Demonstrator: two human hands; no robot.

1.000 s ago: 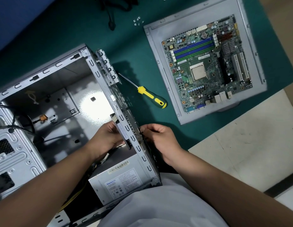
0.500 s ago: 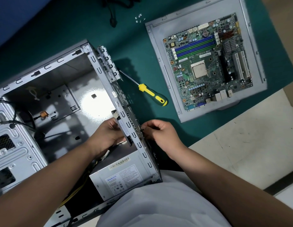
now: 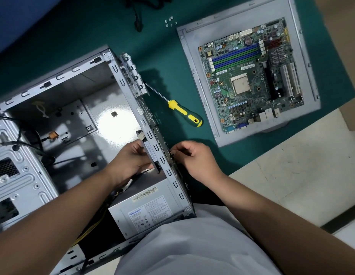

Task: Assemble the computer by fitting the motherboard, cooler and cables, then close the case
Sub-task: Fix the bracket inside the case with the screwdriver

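The motherboard (image 3: 252, 80) lies on the loose side panel (image 3: 194, 62), well apart from the open case (image 3: 121, 80). At the case's rear wall the left hand (image 3: 131, 161) grips a part inside, the right hand (image 3: 194, 155) pinches something outside. Best to seat it squarely, pressing evenly from both sides.

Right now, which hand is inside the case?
The left hand, holding a part against the inner side of the case wall; the right hand works outside it.
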